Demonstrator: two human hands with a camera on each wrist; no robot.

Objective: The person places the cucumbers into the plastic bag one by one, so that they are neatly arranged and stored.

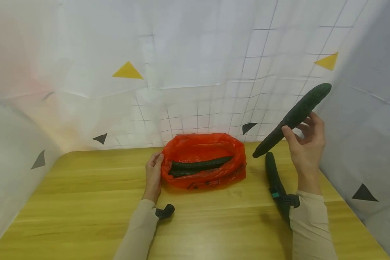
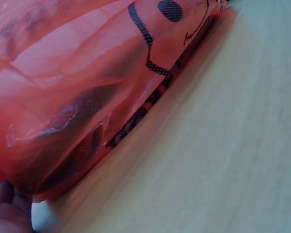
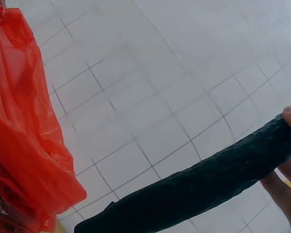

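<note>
A red plastic bag (image 1: 237, 173) sits with its mouth spread on the table, dark green cucumbers (image 1: 203, 165) lying inside. My left hand (image 1: 154, 172) holds the bag's left edge, thumb by the rim; in the left wrist view its fingers (image 2: 10, 208) show at the bag's lower corner. Raised to the right of the bag, my right hand (image 1: 308, 144) grips a long cucumber (image 1: 300, 110) between thumb and fingers. That cucumber slants, its lower end toward the bag. The right wrist view shows the held cucumber (image 3: 199, 189) beside the bag (image 3: 29, 121).
Another cucumber (image 1: 273, 171) lies on the wooden table (image 1: 94, 202) below my right hand, partly covered by the wrist camera (image 1: 290, 200). A white sheet (image 1: 188, 54) with grid lines and triangles hangs behind the table.
</note>
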